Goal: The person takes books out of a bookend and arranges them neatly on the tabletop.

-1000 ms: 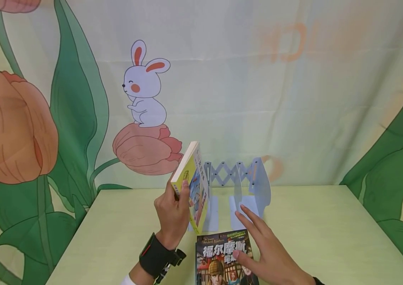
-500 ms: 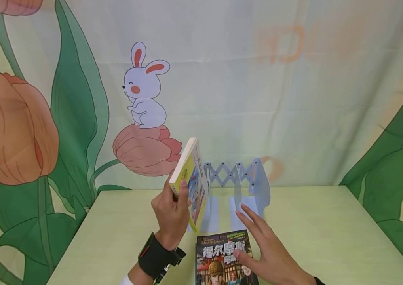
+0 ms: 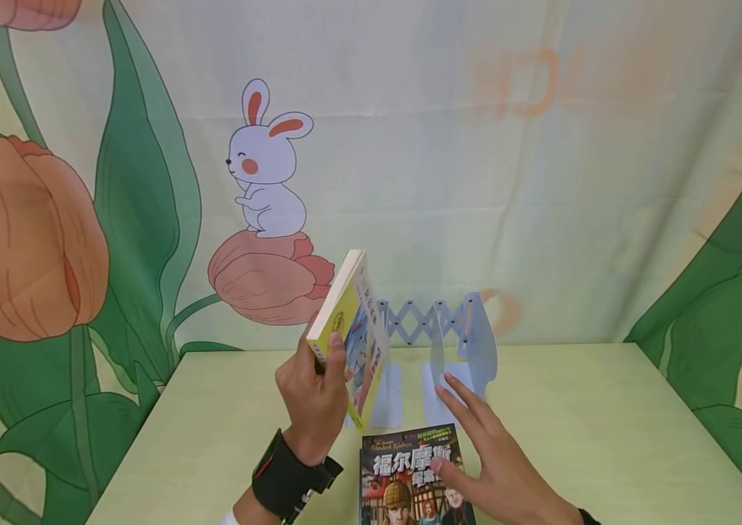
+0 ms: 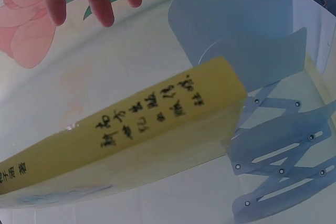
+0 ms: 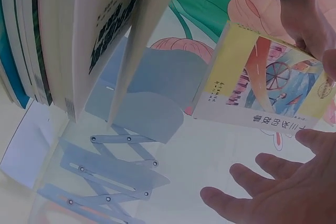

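My left hand [image 3: 313,401] grips a yellow and white paperback book [image 3: 366,350], thumb across the illustrated front cover and fingers hidden behind it. The book is tilted, raised in front of a pale blue folding bookend [image 3: 481,346]. In the left wrist view its yellow spine [image 4: 152,108] crosses the picture. My right hand [image 3: 498,463], fingers spread, hovers over a dark detective book [image 3: 389,467] in the head view, overlapping its right edge. From the right wrist, the palm and fingers [image 5: 252,179] show with nothing in them.
The bookend's base plates [image 3: 388,394] rest on the light green table [image 3: 581,423] near the back curtain [image 3: 574,240], which carries a rabbit and tulips. Several stacked books [image 5: 52,40] fill the left of the right wrist view, with one cover lifted away.
My left hand has drifted slightly left and tipped the yellow book a little, its top edge now higher. The right hand has barely moved.
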### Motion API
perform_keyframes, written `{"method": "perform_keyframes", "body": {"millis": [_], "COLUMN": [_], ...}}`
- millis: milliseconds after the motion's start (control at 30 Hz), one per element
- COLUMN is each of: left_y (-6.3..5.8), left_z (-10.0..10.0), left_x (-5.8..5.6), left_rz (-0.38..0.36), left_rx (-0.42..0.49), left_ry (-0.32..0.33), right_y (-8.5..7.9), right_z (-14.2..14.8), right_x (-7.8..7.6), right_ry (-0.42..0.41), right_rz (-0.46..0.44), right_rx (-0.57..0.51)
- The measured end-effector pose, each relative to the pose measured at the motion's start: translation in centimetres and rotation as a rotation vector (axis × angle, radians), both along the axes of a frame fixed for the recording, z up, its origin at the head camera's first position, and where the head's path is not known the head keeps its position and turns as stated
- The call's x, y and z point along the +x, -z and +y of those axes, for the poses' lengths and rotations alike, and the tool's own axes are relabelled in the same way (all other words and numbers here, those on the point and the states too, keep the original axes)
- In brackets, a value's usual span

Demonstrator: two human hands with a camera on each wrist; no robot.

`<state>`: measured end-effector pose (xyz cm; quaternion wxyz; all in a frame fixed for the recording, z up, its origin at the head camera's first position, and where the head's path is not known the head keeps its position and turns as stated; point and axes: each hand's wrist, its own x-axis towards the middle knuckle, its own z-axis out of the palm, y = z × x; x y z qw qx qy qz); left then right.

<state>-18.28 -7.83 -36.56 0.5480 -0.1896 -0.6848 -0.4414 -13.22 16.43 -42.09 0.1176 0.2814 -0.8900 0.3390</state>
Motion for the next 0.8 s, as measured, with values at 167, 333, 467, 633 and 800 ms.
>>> {"method": "perform_keyframes", "body": {"millis": [167,333,467,633,800], "left_y": [-0.4,-0.7,-0.8,-0.6,-0.4], "left_z": [0.2,0.4,0.6,0.6,0.8], "left_x": [0.7,1.4,1.7,2.0,2.4], "left_rz": [0.007,-0.031,-0.048,-0.053,-0.094], "left_rx": [0.012,0.051,0.068,0.054,0.065], "left_ry": [0.013,0.043,0.058,0.049,0.047], "right_y": [-0.4,-1.0,-1.3,-1.5,-1.7], "right_z": [0.0,-0.1,-0.1,0.1,0.1], "right_x": [-0.1,-0.3,-0.4,-0.5,-0.6], "right_ry": [0.002,0.011,0.016,0.001,-0.001], "right_rz": [0.013,0.053,0.082,0.092,0.086], "right_rx": [-0.032,-0.040,-0.034,-0.021,-0.023]}}
